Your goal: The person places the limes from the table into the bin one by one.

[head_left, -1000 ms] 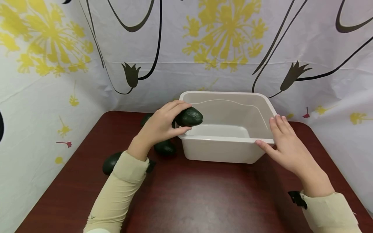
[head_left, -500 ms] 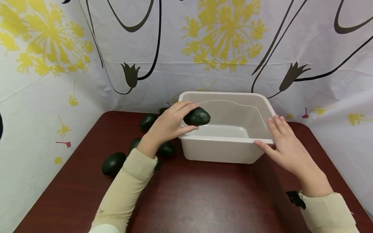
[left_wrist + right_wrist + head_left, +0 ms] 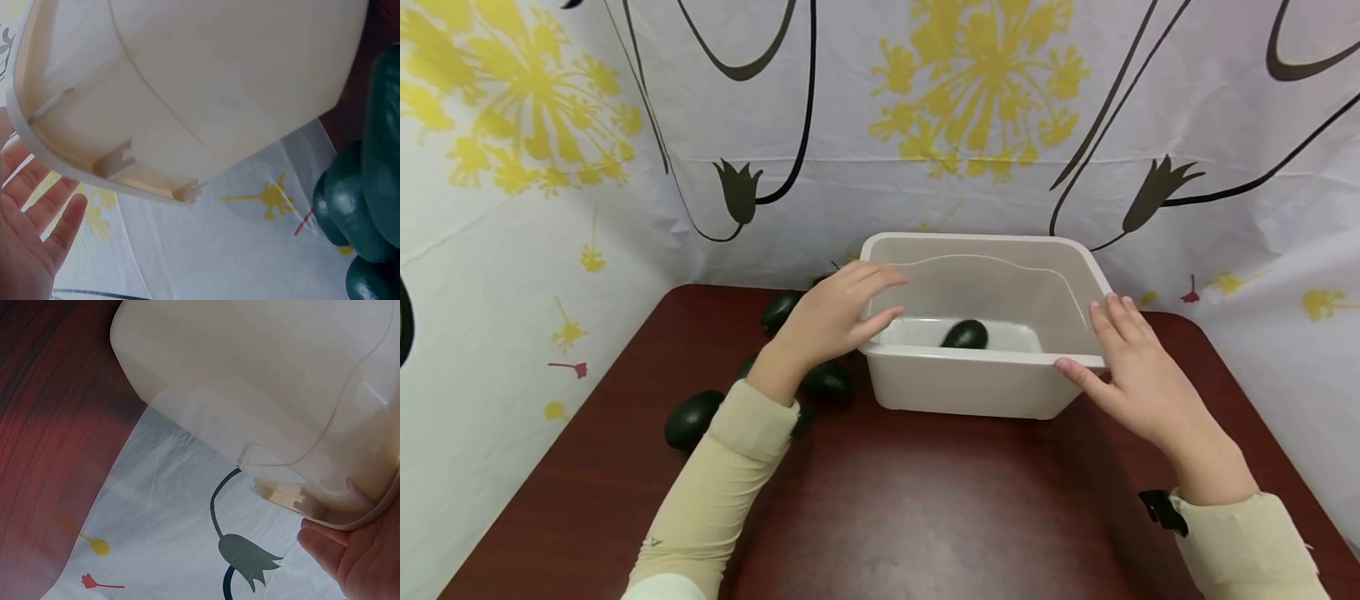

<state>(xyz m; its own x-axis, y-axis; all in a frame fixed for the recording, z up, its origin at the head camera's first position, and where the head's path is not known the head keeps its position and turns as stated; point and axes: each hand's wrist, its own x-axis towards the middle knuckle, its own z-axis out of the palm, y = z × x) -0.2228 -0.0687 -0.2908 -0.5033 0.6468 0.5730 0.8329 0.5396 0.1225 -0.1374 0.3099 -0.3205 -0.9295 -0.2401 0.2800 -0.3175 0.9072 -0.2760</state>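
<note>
The dark green avocado lies on the floor of the cream rectangular plastic tub, near the middle and slightly toward the near wall. Its long axis looks to run roughly left to right, though only its upper half shows above the near rim. It sits to the right of and below the left hand, which hovers over the tub's left rim, well above the fruit and not touching it. That hand's grip is apart: fingers loosely spread and gently arched, holding nothing, as the left wrist view also shows with an open palm beside the tub's lip.

The left hand is the nearer of the two to the avocado in the tub; the right hand is farther off at the tub's near right corner. Its fingers lie fairly straight along the right rim, thumb reaching toward the near rim, resting on the tub rather than clamped round it; the right wrist view shows only fingertips under the tub's edge.

On the dark red-brown wooden surface, left of the tub, lie more dark green avocados: one far left near the wall, one just beside the tub's near left corner, partly under the left wrist, and one nearest on the left. These lie below and left of the left hand.
</note>
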